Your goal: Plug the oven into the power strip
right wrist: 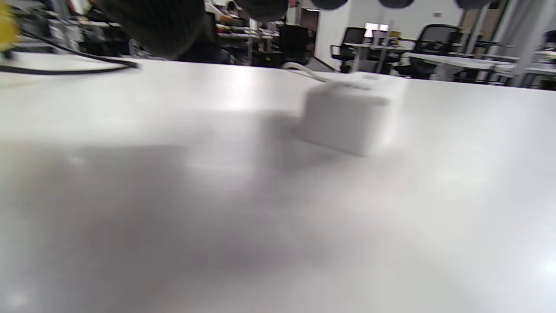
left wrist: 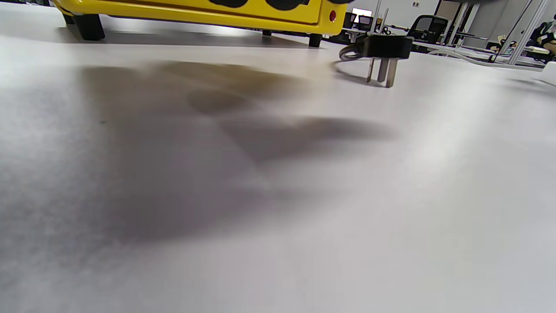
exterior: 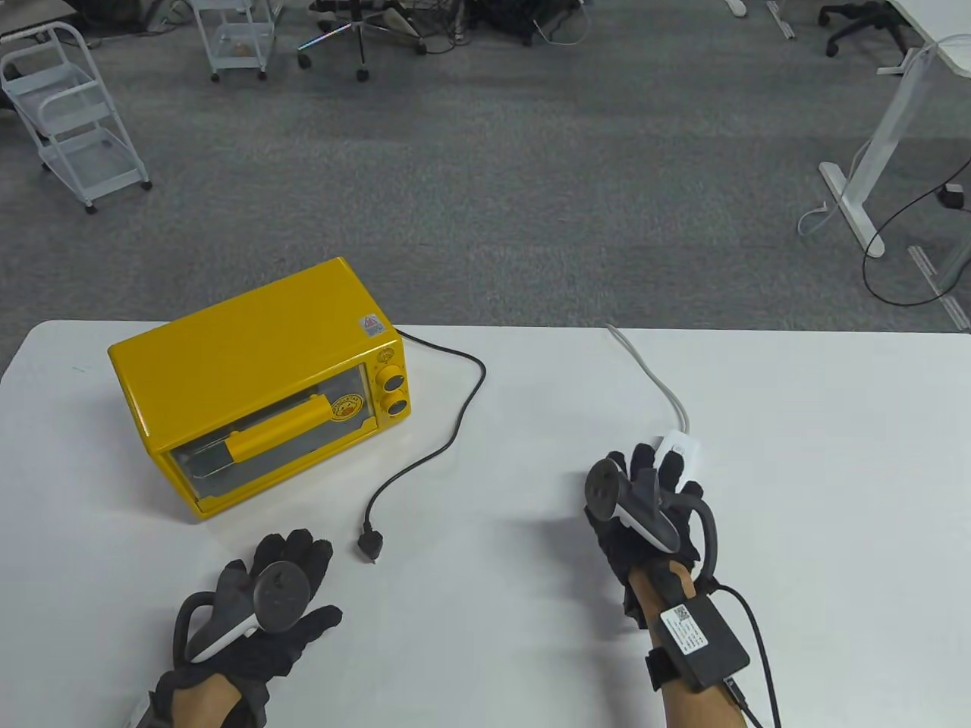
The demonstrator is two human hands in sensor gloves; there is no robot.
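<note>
Missing the sockets is the likely slip, I judge: the strip (exterior: 680,453) sits free at four o'clock and could skid when pushed. Left hand (exterior: 262,607) hovers spread and empty, plug (exterior: 371,544) at its one o'clock. Right hand (exterior: 645,508), fingers loosely spread, hovers beside the strip; contact unclear.

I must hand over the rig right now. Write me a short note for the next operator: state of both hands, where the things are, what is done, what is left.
Left hand: fingers spread, holds nothing, near the plug.
Right hand: over the power strip, which sits free on the table in the right wrist view; contact is not clear.
Yellow oven: on the white table, left side; its black cord runs to the plug, which lies loose on the table.
Power strip: right side, on its white cable.
Done: nothing plugged in.
Left: pick up the plug, carry it to the strip, push it in.
</note>
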